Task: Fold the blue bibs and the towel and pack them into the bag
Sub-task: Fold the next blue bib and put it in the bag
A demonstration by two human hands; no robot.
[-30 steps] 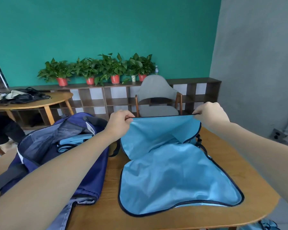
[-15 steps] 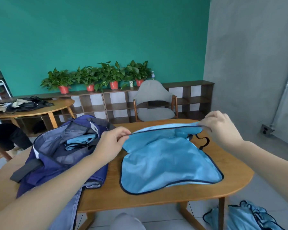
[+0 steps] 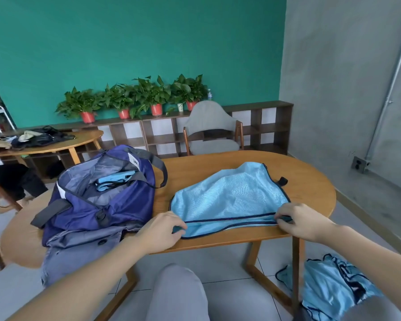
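Pinching the bib (image 3: 229, 198) corners, both hands' fingers (image 3: 178, 225) half hide underneath.

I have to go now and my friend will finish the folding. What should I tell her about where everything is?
Left hand: pinches the near left corner of the blue bib on the table.
Right hand: pinches the near right corner.
The bib lies folded over once, its far edge brought down to the near edge.
The bag sits open to the left, with a folded bib already inside.
More bibs wait in a heap low on the right.
Left: finish folding this bib, pack it, then the heap. No towel is in view.
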